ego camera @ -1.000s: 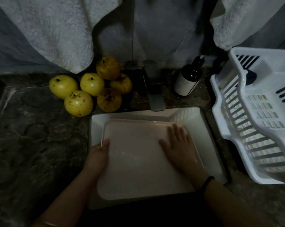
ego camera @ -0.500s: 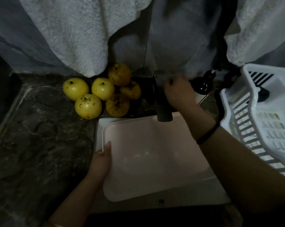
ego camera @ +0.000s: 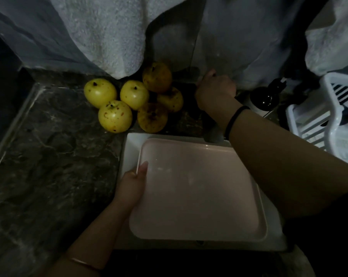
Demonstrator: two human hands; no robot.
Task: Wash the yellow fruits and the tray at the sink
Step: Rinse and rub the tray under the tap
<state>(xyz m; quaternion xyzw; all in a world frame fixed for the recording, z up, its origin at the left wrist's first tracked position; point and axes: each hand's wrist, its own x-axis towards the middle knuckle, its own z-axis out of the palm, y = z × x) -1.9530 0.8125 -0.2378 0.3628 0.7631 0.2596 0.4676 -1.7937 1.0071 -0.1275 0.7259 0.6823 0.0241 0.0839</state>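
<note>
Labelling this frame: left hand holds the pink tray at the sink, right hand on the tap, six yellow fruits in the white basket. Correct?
One error: in the head view the six yellow fruits lie on the counter beside the tap, not in the white basket. The left hand on the pink tray and right hand on the tap are correct.

Tray (ego camera: 199,188) in sink (ego camera: 129,148); fruits (ego camera: 133,102) behind-left on counter (ego camera: 49,156).
</note>
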